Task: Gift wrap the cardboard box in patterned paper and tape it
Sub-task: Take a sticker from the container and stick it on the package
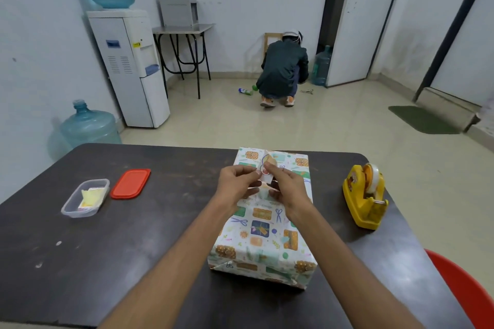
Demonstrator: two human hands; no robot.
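Observation:
The box [263,232], wrapped in white patterned paper, lies lengthwise on the dark table [133,248] in front of me. Both hands hover over its far half. My left hand [236,184] and my right hand [287,187] pinch a small piece between their fingertips, just above the paper; it looks like a strip of tape or a small sticker [264,171], too small to tell which. A folded paper flap stands up near the box's far end. The yellow tape dispenser [366,196] sits to the right of the box.
A clear plastic container [85,197] with yellow items and its red lid [131,183] lie on the table's left. A red chair [465,291] shows at the lower right. Beyond the table, a person [283,69] crouches on the floor; a water dispenser [131,67] stands left.

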